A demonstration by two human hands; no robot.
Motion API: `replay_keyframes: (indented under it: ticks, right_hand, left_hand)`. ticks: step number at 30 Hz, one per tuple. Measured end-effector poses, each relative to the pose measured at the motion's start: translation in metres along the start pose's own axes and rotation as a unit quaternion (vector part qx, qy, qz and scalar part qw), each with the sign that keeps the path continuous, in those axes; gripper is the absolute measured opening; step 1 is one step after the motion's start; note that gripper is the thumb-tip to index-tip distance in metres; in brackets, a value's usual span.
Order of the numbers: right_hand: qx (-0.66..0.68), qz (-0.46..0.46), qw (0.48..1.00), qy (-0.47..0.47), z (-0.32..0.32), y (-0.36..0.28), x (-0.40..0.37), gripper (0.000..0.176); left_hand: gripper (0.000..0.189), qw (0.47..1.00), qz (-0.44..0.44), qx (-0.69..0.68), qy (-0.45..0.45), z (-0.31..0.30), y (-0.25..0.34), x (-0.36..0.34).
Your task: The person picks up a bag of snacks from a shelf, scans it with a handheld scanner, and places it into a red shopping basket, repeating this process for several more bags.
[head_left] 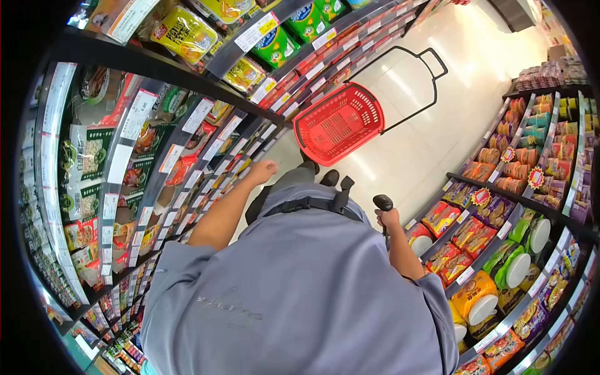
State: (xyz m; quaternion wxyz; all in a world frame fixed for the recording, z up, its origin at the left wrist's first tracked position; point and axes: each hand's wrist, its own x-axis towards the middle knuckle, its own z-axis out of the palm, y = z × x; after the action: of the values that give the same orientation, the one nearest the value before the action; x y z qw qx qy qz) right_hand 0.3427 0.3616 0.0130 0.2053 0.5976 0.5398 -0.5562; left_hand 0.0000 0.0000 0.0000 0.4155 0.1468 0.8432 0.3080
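My left hand (264,172) hangs beside the left shelves with its fingers loosely curled, and nothing shows in it. On the right, my right hand (389,217) is closed around a black object with a rounded top (382,202). Ahead of my feet, a red plastic basket (340,124) rests on the floor, its long black pull handle (431,62) stretched out away from me. Neither hand touches the basket.
Shelves (169,159) of packaged food with price tags run close along the left. More shelves (500,234) with noodle packs and tubs stand on the right. A pale shiny floor (400,150) lies between them.
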Motion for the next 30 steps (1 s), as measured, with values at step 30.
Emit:
replay_keyframes:
  ticks: [30]
  right_hand:
    - [-0.089, -0.079, 0.991, 0.063, -0.013, -0.182, 0.067, 0.016]
  left_hand:
    - [0.027, 0.989, 0.086, -0.024, 0.114, -0.085, 0.137, 0.07]
